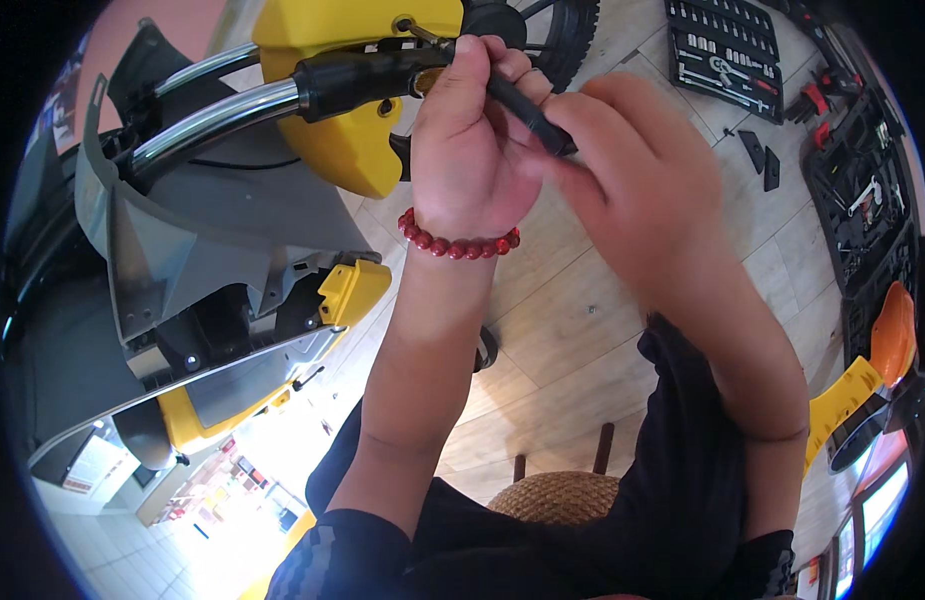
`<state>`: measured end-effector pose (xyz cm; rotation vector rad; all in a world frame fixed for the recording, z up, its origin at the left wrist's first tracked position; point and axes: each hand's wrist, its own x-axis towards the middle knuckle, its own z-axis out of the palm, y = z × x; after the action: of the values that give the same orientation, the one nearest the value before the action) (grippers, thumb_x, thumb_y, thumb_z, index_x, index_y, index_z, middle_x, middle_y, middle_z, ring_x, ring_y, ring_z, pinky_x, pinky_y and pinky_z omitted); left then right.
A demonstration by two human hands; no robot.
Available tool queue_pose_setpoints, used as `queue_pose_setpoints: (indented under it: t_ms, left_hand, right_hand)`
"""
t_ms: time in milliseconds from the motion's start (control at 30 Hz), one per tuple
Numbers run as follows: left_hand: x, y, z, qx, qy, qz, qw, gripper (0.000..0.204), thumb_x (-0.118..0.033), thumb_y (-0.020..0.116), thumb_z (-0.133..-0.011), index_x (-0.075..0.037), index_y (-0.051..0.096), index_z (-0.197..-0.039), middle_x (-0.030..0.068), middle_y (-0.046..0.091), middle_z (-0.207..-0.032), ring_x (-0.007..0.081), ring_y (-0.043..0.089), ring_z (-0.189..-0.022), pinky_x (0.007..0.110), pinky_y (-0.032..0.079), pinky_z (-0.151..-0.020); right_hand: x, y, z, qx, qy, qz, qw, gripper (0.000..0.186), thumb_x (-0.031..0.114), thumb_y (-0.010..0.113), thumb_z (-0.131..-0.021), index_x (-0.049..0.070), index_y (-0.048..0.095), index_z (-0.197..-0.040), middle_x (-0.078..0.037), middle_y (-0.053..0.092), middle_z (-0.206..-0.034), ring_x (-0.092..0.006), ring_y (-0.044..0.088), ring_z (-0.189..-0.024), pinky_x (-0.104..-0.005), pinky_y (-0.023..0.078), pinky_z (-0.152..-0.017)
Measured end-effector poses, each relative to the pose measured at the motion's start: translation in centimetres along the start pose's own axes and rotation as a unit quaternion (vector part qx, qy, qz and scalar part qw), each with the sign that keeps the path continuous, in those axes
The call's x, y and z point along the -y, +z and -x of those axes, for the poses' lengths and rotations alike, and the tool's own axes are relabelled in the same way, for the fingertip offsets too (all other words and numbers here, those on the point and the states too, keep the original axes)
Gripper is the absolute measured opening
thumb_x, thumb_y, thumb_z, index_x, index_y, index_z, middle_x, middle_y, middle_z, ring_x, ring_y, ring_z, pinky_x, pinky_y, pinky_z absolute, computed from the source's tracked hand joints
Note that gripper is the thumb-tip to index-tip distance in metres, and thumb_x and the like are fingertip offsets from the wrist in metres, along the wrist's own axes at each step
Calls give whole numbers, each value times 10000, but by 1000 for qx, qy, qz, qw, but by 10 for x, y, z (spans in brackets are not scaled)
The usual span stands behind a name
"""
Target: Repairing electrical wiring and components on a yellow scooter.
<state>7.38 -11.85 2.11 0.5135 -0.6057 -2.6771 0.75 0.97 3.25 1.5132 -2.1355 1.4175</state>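
My left hand (474,150), palm up with a red bead bracelet at the wrist, grips a black-handled tool (510,100). The tool's metal end reaches toward a bolt (405,28) on a yellow bodywork panel (342,155) beside a front fork with chrome tubes (213,124) and black lower leg. My right hand (637,185), slightly blurred, is curled at the lower end of the same handle; its fingertips are partly hidden. A wheel with a knobby tyre (572,40) shows behind my hands.
An open socket set (690,63) and two small black pieces (752,150) lie on the tiled floor. A black tool case (857,250), an orange part (892,335) and a yellow piece (842,405) are at right. A woven stool (552,495) is below me. Grey bodywork (182,250) stands at left.
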Motion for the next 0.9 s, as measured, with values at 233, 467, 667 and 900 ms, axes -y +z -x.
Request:
queue_pose_setpoints:
  t_ms: [233, 467, 667, 900]
  left_hand:
    - [-6, -8, 9, 13, -34, 40, 999, 207, -240, 401, -969, -61, 504, -983, 16, 467, -829, 144, 427, -709, 310, 392, -672]
    - [-14, -13, 33, -36, -58, -91, 993, 216, -271, 413, -957, -66, 475, -930, 11, 428, -789, 143, 403, -665, 283, 359, -600]
    - [-5, -30, 78, -87, -125, -91, 984, 179, -237, 460, -936, -60, 475, -915, 16, 412, -784, 134, 380, -650, 274, 347, -580]
    - [0, -39, 97, -102, -130, -113, 980, 177, -244, 466, -935, -76, 485, -883, 10, 407, -782, 126, 367, -645, 268, 343, -575]
  right_hand:
    - [-9, -7, -62, 83, 190, -140, 968, 218, 125, 638, -801, 29, 593, -991, -43, 588, -816, -97, 573, -733, -256, 439, -585]
    - [-16, 54, -100, 196, 248, -71, 946, 293, 213, 587, -797, -63, 619, -703, -267, 576, -661, -391, 592, -656, -425, 460, -591]
    - [-20, 91, -92, 123, 232, -74, 962, 300, 207, 572, -809, -73, 623, -714, -279, 588, -719, -411, 598, -726, -457, 468, -656]
    - [-12, 90, -95, 46, 244, -35, 968, 228, 146, 593, -784, -69, 630, -722, -274, 592, -721, -412, 599, -751, -449, 473, -675]
